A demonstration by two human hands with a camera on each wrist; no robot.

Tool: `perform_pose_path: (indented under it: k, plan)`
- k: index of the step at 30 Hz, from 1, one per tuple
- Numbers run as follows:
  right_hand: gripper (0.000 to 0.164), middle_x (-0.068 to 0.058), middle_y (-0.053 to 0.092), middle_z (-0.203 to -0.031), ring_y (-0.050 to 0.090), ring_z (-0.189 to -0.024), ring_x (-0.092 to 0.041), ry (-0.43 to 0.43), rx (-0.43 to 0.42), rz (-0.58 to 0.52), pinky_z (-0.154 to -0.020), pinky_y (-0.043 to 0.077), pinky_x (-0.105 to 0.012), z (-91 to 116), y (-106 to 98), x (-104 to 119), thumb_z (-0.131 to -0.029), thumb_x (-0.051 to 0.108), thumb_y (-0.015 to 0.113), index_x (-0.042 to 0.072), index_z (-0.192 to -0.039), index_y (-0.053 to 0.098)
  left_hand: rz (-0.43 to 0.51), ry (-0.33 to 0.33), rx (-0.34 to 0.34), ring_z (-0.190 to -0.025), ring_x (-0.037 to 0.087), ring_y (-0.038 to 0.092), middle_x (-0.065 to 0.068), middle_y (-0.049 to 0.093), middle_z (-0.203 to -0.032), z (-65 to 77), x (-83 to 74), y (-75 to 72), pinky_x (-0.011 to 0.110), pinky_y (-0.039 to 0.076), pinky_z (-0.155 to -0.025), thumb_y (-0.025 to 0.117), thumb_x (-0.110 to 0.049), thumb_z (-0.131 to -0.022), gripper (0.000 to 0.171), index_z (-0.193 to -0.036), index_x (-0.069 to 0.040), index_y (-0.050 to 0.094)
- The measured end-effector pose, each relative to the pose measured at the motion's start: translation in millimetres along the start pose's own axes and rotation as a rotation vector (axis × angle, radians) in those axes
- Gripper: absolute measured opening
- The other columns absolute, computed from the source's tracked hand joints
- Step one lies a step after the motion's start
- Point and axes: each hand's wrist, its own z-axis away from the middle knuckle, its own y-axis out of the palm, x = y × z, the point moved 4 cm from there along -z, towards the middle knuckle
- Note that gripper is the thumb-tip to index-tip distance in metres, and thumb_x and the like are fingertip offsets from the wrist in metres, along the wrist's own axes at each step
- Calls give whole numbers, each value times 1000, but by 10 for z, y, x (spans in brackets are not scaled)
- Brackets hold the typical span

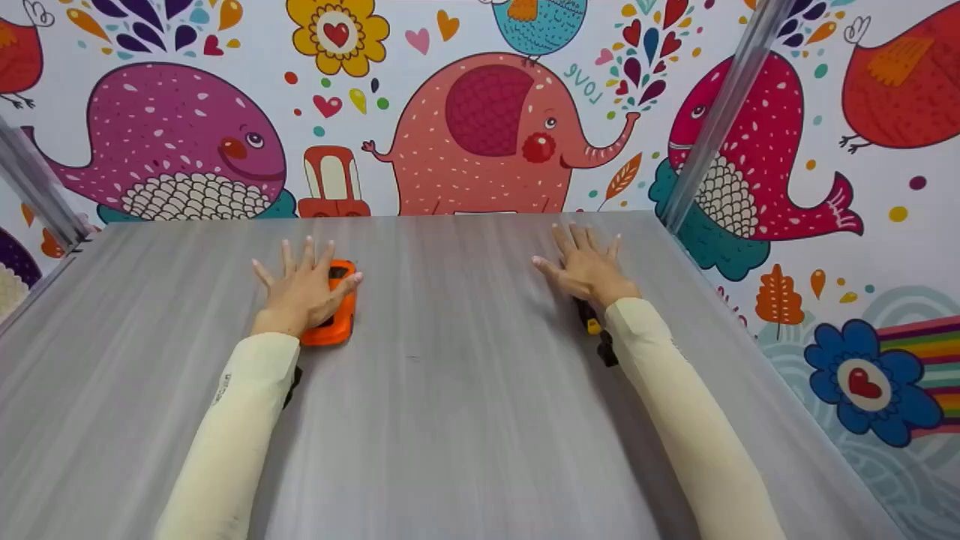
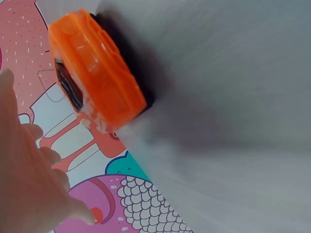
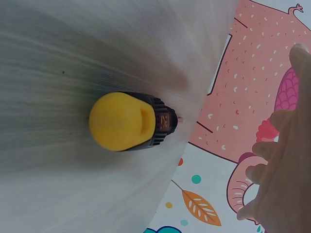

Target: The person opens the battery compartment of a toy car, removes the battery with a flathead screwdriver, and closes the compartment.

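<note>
My left hand (image 1: 300, 292) is held with spread fingers over an orange toy car (image 1: 342, 319), which it partly covers in the head view. In the left wrist view the orange toy car (image 2: 99, 73) rests on the table, apart from the hand (image 2: 29, 179). My right hand (image 1: 589, 271), fingers also spread, hovers by a yellow-and-black tool (image 1: 592, 325), mostly hidden under the wrist. The right wrist view shows this tool (image 3: 124, 121) as drill-like: rounded yellow end, ribbed numbered collar, thin tip. The right hand (image 3: 282, 165) stays clear of it.
Both things lie on a grey wood-grain table (image 1: 450, 412). Behind it stands a printed wall (image 1: 480, 172) with an elephant and whales. Metal posts (image 1: 712, 135) rise at the table's far corners. Small black pieces (image 1: 607, 350) sit under the wrists.
</note>
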Motion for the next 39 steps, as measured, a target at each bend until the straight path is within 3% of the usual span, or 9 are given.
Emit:
perform_pose_path:
  k: [7, 12, 25, 33, 39]
  plan:
    - [96, -14, 2, -170, -4, -156, -41, -1, 6, -11, -113, -20, -72, 7, -5, 18, -90, 80, 33, 24, -163, 5, 4, 0, -6, -148, 57, -13, 27, -5, -166, -3, 6, -16, 82, -20, -103, 24, -79, -93, 98, -161, -10, 6]
    - [97, -14, 2, -170, -4, -156, -41, -17, 1, 5, -114, -17, -73, 29, 13, 41, -89, 81, 31, 24, -163, 6, 16, 10, -10, -148, 58, -14, 28, -4, -166, 9, 17, -28, 82, -20, -103, 30, -72, -97, 92, -161, -9, 8]
    - [94, -11, 11, -170, 5, -157, -38, -145, -16, 47, -119, -9, -71, 176, 82, 338, -89, 81, 33, 26, -162, 12, 58, 39, 31, -146, 61, -10, 28, 3, -166, 66, 146, -48, 85, -16, -102, 28, -72, -97, 90, -161, -11, 11]
    - [83, -11, 23, -167, 19, -155, -33, -177, 8, -46, -123, 0, -67, 263, 202, 571, -97, 70, 38, 23, -162, 16, 155, 30, 121, -145, 62, -7, 28, 4, -166, 119, 209, -27, 84, -15, -104, 25, -74, -97, 92, -161, -10, 11]
    - [78, -11, 26, -166, 25, -154, -32, -197, 26, -146, -125, 12, -61, 278, 266, 816, -99, 67, 37, 23, -162, 18, 228, 16, 144, -146, 61, 1, 29, 9, -165, 122, 273, -93, 82, -11, -107, 19, -73, -98, 93, -160, -4, 11]
